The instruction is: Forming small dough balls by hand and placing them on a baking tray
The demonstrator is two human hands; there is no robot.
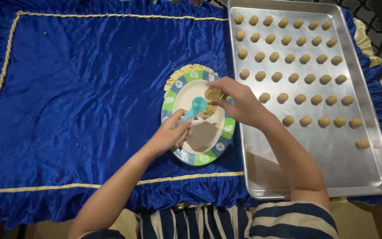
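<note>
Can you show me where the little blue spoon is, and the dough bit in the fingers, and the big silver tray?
blue spoon (pixel 198 106), head view, on its round bowl.
dough piece (pixel 213 94), head view, on its middle, at the right hand's fingertips.
silver tray (pixel 332 155), head view, on a bare part of its floor.

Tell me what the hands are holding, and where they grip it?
The left hand grips a small turquoise plastic scoop by its handle. The right hand pinches a tan dough lump in its fingertips.
</note>
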